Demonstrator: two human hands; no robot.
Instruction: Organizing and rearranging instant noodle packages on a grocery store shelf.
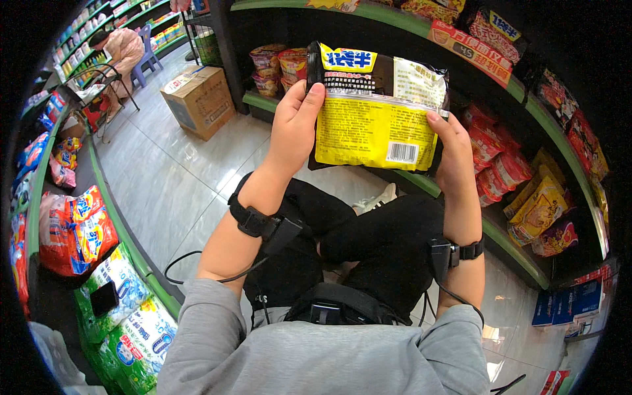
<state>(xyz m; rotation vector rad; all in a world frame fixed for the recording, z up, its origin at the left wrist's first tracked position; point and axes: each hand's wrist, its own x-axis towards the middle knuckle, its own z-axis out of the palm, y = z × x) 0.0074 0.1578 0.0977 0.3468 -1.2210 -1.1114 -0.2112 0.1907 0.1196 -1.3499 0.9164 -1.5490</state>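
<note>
A yellow and black plastic food packet (365, 128) is held up between my two hands, its back with small print and a barcode towards me. My left hand (296, 126) grips its left edge, thumb on top. On the right edge my right hand (452, 153) has its thumb on the face, the other fingers mostly hidden behind. Beyond the packet is a shelf with instant noodle cups (269, 64) to the left. Red wrapped noodle tubs (503, 163) and yellow noodle packets (538, 207) stand on the shelf to the right.
A cardboard box (202, 101) stands on the tiled floor (182, 168). Laundry powder bags (79, 232) fill the left shelf, where a black phone-like object (104, 299) lies on a green bag. Another person (121, 54) bends forward near a blue plastic chair (144, 54). Cables hang from both forearm straps.
</note>
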